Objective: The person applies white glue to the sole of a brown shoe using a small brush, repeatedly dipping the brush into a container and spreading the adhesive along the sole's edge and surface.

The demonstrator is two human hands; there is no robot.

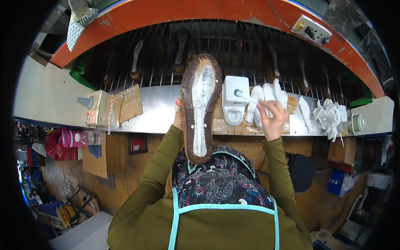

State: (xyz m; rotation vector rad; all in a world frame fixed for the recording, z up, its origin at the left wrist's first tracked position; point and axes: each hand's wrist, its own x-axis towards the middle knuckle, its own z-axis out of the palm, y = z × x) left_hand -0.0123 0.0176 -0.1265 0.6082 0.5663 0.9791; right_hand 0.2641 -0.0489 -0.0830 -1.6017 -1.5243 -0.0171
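A brown lasted shoe (pixel 202 108) is held upside down, its long pale, shiny bottom facing up and its toe away from me. My left hand (pixel 178 116) grips its left side; a pale band circles one finger, and the other fingers are hidden behind the shoe. My right hand (pixel 273 118) pinches the whitish handle of a small brush (pixel 248 98). The brush's far end is over the dark opening of a white pot (pixel 233 107), just right of the shoe. Whether the bristles touch anything inside cannot be made out.
White sole-shaped pieces (pixel 280 93) lie right of the pot, beside a bunch of crumpled white material (pixel 329 116). A rack of metal rods (pixel 158 54) bearing several dark shoes runs behind the metal bench (pixel 160 102). Cardboard (pixel 128 104) and a box (pixel 99 108) stand left.
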